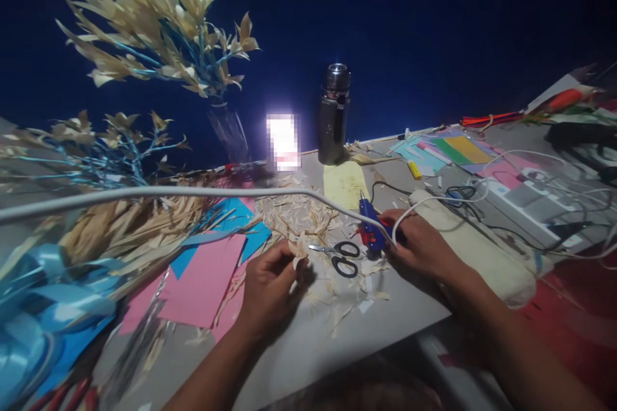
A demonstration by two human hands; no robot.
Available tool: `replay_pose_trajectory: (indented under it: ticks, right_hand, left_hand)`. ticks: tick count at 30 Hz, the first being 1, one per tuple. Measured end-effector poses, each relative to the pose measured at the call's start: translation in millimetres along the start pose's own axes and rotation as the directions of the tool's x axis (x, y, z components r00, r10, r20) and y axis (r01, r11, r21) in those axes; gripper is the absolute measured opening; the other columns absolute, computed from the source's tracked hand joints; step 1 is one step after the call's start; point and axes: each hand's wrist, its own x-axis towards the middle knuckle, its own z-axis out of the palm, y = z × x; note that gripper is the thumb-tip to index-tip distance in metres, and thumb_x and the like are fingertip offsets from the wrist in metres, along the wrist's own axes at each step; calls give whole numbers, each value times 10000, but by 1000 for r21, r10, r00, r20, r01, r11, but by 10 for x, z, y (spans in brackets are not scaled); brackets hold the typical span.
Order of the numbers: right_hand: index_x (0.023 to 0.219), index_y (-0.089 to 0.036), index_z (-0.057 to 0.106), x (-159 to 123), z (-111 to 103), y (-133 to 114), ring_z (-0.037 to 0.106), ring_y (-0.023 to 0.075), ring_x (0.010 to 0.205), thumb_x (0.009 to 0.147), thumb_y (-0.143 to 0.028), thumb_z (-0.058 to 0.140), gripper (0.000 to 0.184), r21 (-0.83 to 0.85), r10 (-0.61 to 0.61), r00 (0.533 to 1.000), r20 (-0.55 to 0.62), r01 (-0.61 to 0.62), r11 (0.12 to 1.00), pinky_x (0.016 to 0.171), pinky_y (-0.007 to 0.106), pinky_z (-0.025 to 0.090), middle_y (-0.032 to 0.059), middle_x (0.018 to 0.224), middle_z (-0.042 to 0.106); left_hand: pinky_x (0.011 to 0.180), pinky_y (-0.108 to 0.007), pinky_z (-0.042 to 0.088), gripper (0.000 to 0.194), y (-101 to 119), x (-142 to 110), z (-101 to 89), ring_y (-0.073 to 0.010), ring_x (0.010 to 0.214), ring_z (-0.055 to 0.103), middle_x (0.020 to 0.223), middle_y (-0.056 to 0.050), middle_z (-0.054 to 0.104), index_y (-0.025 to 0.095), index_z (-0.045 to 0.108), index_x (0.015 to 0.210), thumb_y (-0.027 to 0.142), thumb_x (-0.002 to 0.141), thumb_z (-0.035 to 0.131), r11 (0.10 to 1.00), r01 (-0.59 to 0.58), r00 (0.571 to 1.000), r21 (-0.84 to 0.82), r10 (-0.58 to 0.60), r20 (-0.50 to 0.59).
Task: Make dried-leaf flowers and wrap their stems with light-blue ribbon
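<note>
In my left hand [276, 276], a small cream flower of dried husk petals [299, 250] is pinched between thumb and fingertips. My right hand [424, 243] is closed at the handle of a blue glue gun [371, 226], whose nozzle points away from me; the fingers partly hide the handle. Between both hands lie scissors with black handles [345, 259], their blades directed at the flower. Husk scraps [308, 209] are scattered around and beyond them. A white cable [193, 192] crosses in front of the view and runs close by my right hand.
A dark flask [334, 119] stands at the back beside a bright lamp-like light [283, 141]. Husk flowers on blue stems [178, 38] rise from a clear vase [229, 131]. Pink sheets [202, 279] and blue ribbon [58, 295] lie left; a power strip [535, 215] sits right.
</note>
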Motion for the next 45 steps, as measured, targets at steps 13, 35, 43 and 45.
replay_pose_trajectory:
  ticks: [13,35,43,45]
  right_hand:
    - [1087,-192,735,-4,50,-569,680,306,1045,937,-204,615,192,125,-89,968,-236,121,985,947,463,520,149,1107,758]
    - [789,-209,612,135,343,-1291,552,143,647,903,-178,606,118,615,-32,975,-220,165,771,625,260,401,-8,722,637]
    - [817,-214,616,128,361,-1300,571,146,654,907,-188,610,93,615,3,971,-241,150,774,636,258,424,-6,734,654]
    - [828,-215,621,122,369,-1307,587,148,658,909,-194,615,84,618,12,968,-250,150,772,643,259,434,-4,735,664]
  left_hand:
    - [467,-247,493,235,62,-8,-32,-134,514,579,574,18,578,179,700,653,334,748,849,993,113,993,-38,-112,25]
    - [590,-281,511,107,134,21,-68,-166,625,615,654,-22,685,211,763,623,180,718,801,973,-117,981,199,82,174]
    - [583,-279,513,66,130,-32,-43,-188,685,649,765,-42,723,221,782,703,212,769,784,985,-71,989,157,49,139]
    - [616,-280,510,76,137,-31,-46,-184,695,645,754,-31,719,229,780,704,205,776,781,969,-139,983,203,110,149]
